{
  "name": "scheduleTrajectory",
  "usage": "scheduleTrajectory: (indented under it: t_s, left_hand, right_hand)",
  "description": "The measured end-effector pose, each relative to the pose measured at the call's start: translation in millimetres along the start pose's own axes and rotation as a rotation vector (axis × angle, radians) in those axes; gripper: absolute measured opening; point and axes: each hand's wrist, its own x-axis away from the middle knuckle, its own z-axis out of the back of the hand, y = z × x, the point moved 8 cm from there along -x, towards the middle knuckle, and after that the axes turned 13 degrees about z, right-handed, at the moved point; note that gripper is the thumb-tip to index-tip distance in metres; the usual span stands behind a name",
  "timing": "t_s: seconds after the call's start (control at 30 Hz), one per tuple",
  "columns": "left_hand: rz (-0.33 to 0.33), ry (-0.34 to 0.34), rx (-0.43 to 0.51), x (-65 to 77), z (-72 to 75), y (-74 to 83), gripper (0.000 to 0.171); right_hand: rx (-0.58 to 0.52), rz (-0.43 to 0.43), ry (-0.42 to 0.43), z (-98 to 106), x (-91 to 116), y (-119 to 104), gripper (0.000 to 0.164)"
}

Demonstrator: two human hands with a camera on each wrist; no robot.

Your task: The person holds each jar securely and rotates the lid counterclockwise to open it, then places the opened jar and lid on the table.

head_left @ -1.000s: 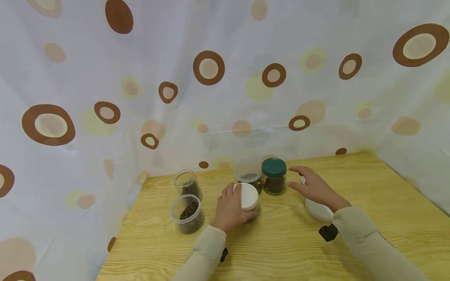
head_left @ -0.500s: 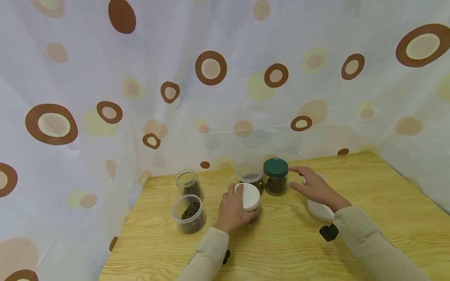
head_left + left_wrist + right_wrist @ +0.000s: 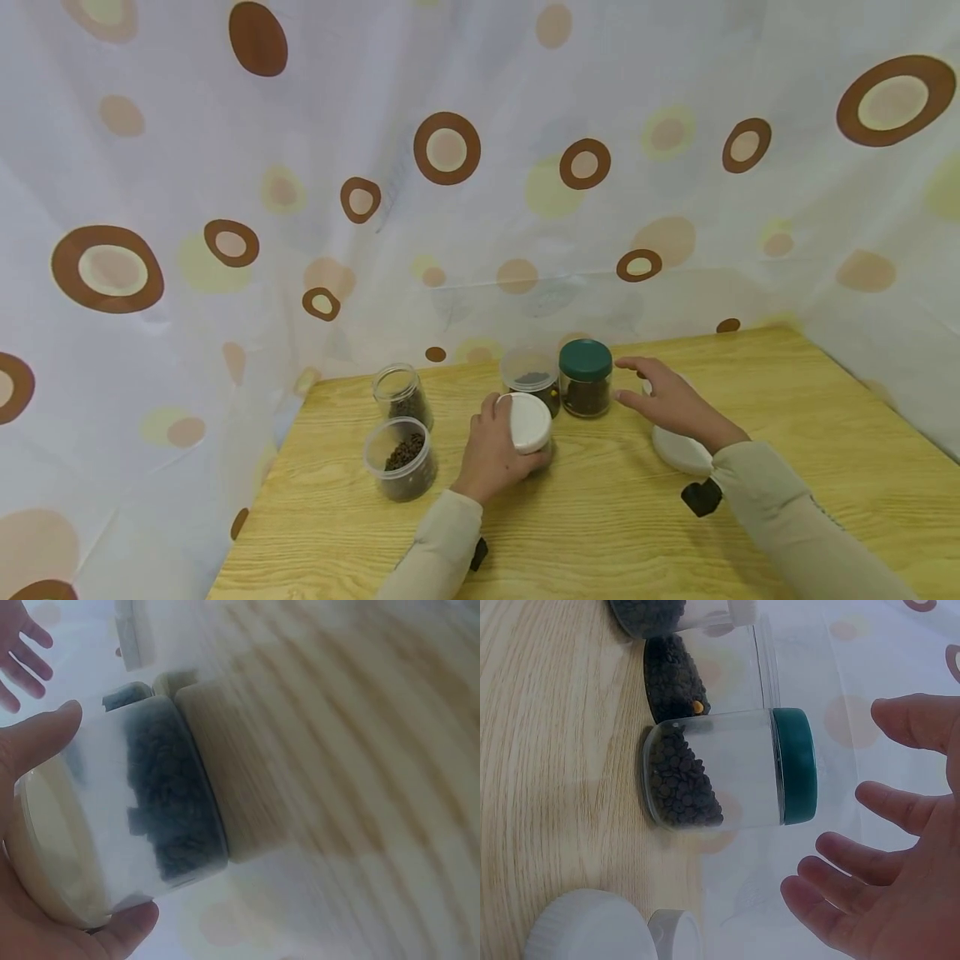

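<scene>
My left hand point(image 3: 495, 450) grips a clear jar point(image 3: 112, 802) with a white lid point(image 3: 529, 422), fingers and thumb round its sides. Dark pellets fill the jar's lower part in the left wrist view. To the right, my right hand point(image 3: 671, 400) is held with fingers spread beside a clear jar with a dark green lid point(image 3: 586, 360), apart from it. Brown pellets point(image 3: 679, 784) are heaped inside that jar. Behind the white-lidded jar stands an uncovered clear tub point(image 3: 529, 367) of dark pellets with one yellow-orange piece point(image 3: 698, 707).
At the left stand an uncovered glass jar point(image 3: 402, 396) and an uncovered plastic tub point(image 3: 400, 462), both with brown pellets. White lids point(image 3: 681, 450) lie under and behind my right hand, on the wooden table point(image 3: 600, 533). A dotted curtain point(image 3: 480, 208) hangs behind.
</scene>
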Motion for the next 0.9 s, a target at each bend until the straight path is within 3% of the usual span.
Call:
scheduleTrajectory:
  t_s: [0.2,0.47,0.57,0.67,0.8,0.9]
  left_hand:
    - [0.043,-0.002,0.094,2.1,1.2,-4.5,0.096]
    - [0.012,-0.012,0.148,7.3,8.6,-6.4,0.1]
    - [0.002,-0.005,0.203,9.3,23.9,-5.1,0.103]
    - [-0.017,0.052,0.271,7.8,47.8,-0.2,0.105]
    - [-0.02,0.141,0.351,0.1,79.6,8.6,0.106]
    - [0.006,0.167,0.399,-8.8,94.1,13.2,0.107]
  right_hand:
    - [0.006,-0.002,0.0,-0.3,0.8,1.4,0.06]
    - [-0.007,0.005,0.008,0.9,2.0,2.1,0.058]
    - [-0.002,0.008,0.016,3.8,1.9,-0.2,0.058]
    - [-0.005,0.009,0.027,7.6,1.1,-2.8,0.058]
    - [-0.01,0.021,0.044,11.5,-1.6,-7.5,0.058]
    - [-0.008,0.036,0.055,13.2,-6.1,-13.9,0.057]
